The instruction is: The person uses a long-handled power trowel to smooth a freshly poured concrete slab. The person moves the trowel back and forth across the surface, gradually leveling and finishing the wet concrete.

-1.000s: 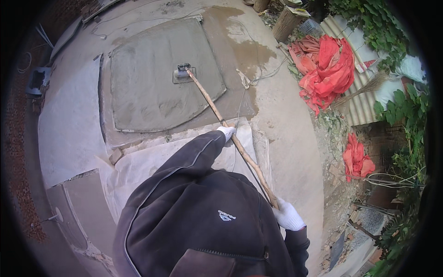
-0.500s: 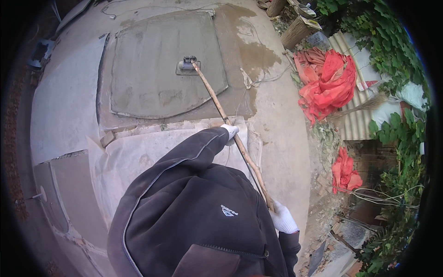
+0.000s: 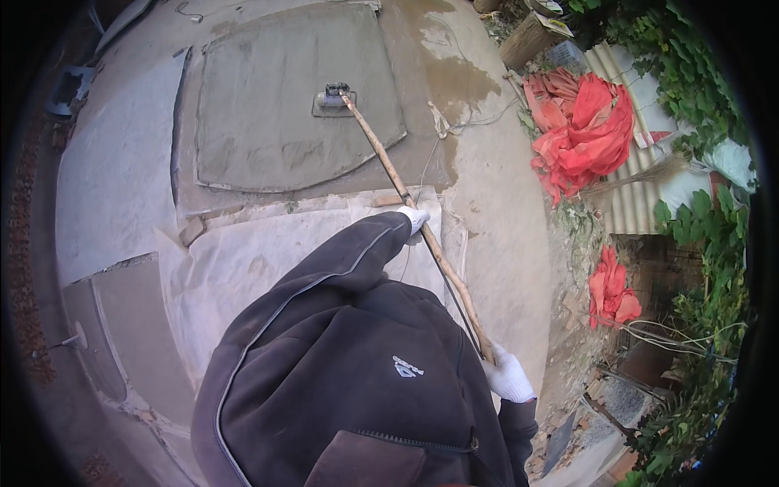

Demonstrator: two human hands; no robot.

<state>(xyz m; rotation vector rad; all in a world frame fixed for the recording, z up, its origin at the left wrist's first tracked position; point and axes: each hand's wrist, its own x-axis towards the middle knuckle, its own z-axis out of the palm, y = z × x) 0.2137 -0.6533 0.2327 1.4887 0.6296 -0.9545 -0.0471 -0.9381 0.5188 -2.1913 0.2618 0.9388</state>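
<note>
My left hand (image 3: 415,220), in a white glove, is closed round a long wooden pole (image 3: 381,152) at about its middle. My right hand (image 3: 507,375), also gloved, grips the pole's near end beside my dark jacket. At the pole's far end a small motor tool on a flat metal plate (image 3: 333,101) rests on a grey patch of wet-looking concrete (image 3: 268,130). A thin dark cable or rod runs along the lower part of the pole.
A white sheet (image 3: 227,284) lies below the patch. At the right are red tarpaulins (image 3: 584,130), corrugated sheeting (image 3: 649,203), a log (image 3: 523,45), rubble and leafy plants. A loose cord (image 3: 471,122) crosses the ground, with a damp stain nearby.
The tool on its plate has moved forward over the patch, toward the upper edge of the view. My gloved hands still hold the pole, and the view has shifted slightly.
</note>
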